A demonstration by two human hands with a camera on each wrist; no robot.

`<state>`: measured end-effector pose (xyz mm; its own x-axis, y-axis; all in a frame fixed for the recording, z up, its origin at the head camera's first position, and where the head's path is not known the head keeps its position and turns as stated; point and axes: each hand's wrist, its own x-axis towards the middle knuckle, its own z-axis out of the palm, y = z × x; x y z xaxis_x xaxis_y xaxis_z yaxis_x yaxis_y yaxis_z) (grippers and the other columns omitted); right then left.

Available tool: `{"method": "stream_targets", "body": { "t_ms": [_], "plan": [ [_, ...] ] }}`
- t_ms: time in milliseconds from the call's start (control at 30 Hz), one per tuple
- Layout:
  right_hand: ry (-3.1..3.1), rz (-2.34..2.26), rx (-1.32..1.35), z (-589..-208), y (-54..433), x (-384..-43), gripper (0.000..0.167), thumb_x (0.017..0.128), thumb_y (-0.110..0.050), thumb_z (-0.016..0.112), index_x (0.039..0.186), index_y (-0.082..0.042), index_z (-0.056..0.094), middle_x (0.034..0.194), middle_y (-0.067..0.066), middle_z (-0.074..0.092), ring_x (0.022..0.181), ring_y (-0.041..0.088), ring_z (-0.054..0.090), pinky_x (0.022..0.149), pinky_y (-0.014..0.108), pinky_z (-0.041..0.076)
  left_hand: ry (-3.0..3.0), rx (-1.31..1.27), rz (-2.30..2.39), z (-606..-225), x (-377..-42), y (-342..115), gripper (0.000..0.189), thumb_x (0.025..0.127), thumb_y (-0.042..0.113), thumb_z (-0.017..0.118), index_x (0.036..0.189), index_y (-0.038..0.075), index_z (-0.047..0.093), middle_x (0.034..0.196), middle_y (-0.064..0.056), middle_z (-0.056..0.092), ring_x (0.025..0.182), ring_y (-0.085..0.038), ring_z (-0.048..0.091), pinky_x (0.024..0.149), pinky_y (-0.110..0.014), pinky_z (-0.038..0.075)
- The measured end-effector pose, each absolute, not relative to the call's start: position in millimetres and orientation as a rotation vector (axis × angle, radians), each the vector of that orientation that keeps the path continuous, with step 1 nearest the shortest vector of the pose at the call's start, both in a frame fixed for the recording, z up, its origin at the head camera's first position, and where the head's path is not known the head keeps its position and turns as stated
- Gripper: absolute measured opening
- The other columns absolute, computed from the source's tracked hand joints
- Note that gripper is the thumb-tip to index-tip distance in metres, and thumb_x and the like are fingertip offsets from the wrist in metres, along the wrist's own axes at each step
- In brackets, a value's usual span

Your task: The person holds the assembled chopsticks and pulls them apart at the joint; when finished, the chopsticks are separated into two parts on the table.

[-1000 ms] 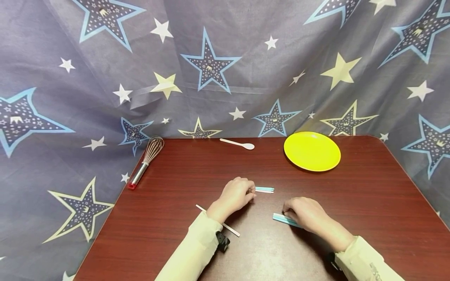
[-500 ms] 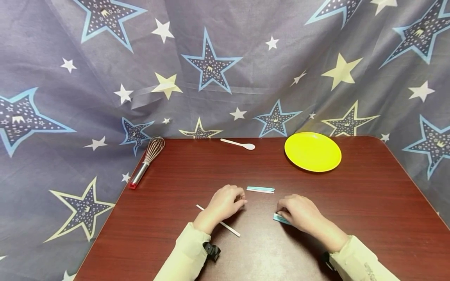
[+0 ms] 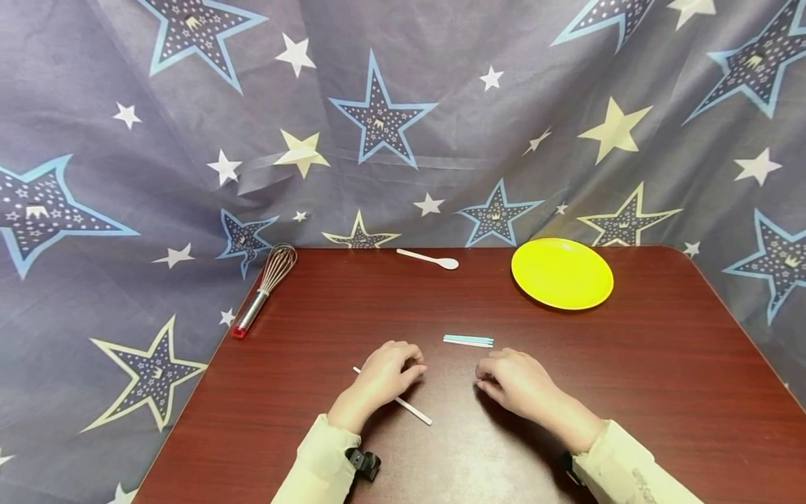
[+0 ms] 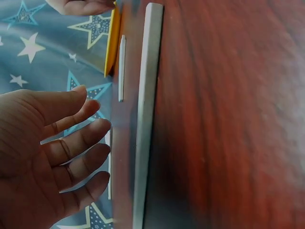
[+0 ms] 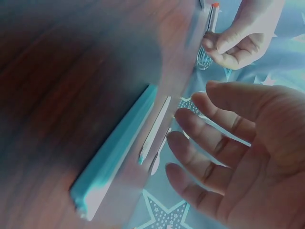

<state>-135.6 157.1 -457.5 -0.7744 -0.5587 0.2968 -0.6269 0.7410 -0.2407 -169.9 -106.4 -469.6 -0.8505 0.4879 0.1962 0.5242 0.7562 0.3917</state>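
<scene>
My left hand (image 3: 387,374) hovers over a slim white stick (image 3: 415,411), which lies slantwise on the table. In the left wrist view, its fingers (image 4: 78,145) are spread and gently bent, holding nothing, beside that faceted stick. My right hand (image 3: 519,383) is over the table to the right. The right wrist view shows its fingers (image 5: 202,148) apart and holding nothing, with a blue-and-white bundle of sticks (image 5: 114,152) lying close by. The head view hides that bundle behind the hand. Farther back, between the hands, lie thin blue and white sticks (image 3: 469,341) side by side.
A yellow plate (image 3: 562,273) stands at the back right of the brown table (image 3: 352,301). A white spoon (image 3: 428,259) lies along the back edge, and a whisk (image 3: 266,290) with a red-tipped handle at the left edge. A starry cloth (image 3: 283,91) hangs behind.
My left hand has drawn back leftward from the blue and white sticks, uncovering them. The right hand has shifted left, and the nearer bundle has gone out of sight behind it in the head view.
</scene>
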Motion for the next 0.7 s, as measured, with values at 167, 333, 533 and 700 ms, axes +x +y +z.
{"method": "stream_targets", "body": {
  "t_ms": [167,333,533,700],
  "plan": [
    [-2.713,0.485,0.974,-458,145,-135,0.013,0.079,-0.017,0.079,0.082,-0.018,0.066,0.079,-0.009,0.061,0.076,0.014,0.06,0.067,0.034,0.05,-2.859,-0.821,-0.694,-472,-166,-114,0.005,0.085,0.022,0.074,0.084,0.022,0.069,0.076,0.012,0.057,0.079,-0.012,0.054,0.071,-0.032,0.046],
    [-2.69,0.499,1.006,-458,133,-133,0.014,0.079,-0.018,0.079,0.086,-0.015,0.066,0.082,-0.006,0.064,0.08,0.016,0.063,0.07,0.037,0.051,-2.86,-0.786,-0.694,-475,-160,-124,0.005,0.086,0.022,0.073,0.086,0.022,0.068,0.08,0.011,0.06,0.082,-0.013,0.058,0.073,-0.035,0.048],
    [-2.713,0.49,1.039,-459,120,-131,0.015,0.081,-0.021,0.077,0.09,-0.016,0.066,0.085,-0.005,0.066,0.083,0.018,0.063,0.072,0.038,0.051,-2.849,-0.759,-0.693,-478,-154,-133,0.007,0.086,0.021,0.074,0.085,0.021,0.067,0.08,0.011,0.06,0.081,-0.012,0.058,0.074,-0.035,0.048],
    [-2.751,0.457,1.054,-460,110,-127,0.019,0.081,-0.026,0.077,0.094,-0.017,0.067,0.086,-0.006,0.067,0.083,0.018,0.063,0.073,0.038,0.05,-2.837,-0.736,-0.7,-480,-151,-135,0.008,0.085,0.02,0.075,0.085,0.021,0.067,0.081,0.011,0.06,0.084,-0.012,0.058,0.075,-0.035,0.048]
  ]
}}
